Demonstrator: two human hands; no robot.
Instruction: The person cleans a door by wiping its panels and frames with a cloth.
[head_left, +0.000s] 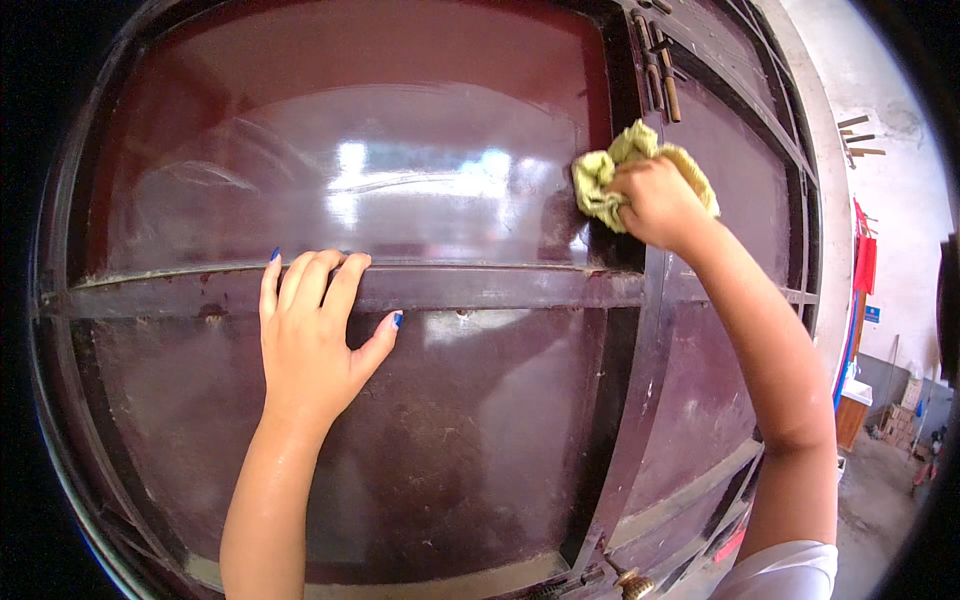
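Observation:
A dark red metal door with framed panels (450, 450) fills most of the view. My left hand (311, 315) rests on the horizontal crossbar (510, 288), fingertips over its upper edge and thumb spread to the right; it holds nothing. My right hand (656, 199) grips a crumpled yellow-green cloth (598, 184) against the right edge of the upper panel (450, 112), by the vertical frame bar. Window light reflects in that glossy panel, which shows streaks. The palm side of my right hand is hidden.
Rusty bolt latches (666, 75) sit on the frame above the cloth. A brass-coloured door knob (634, 583) shows at the bottom. Beyond the door's right side are a white wall (900, 300), a red cloth item (865, 266), a white basin (857, 392) and stacked bricks (898, 427).

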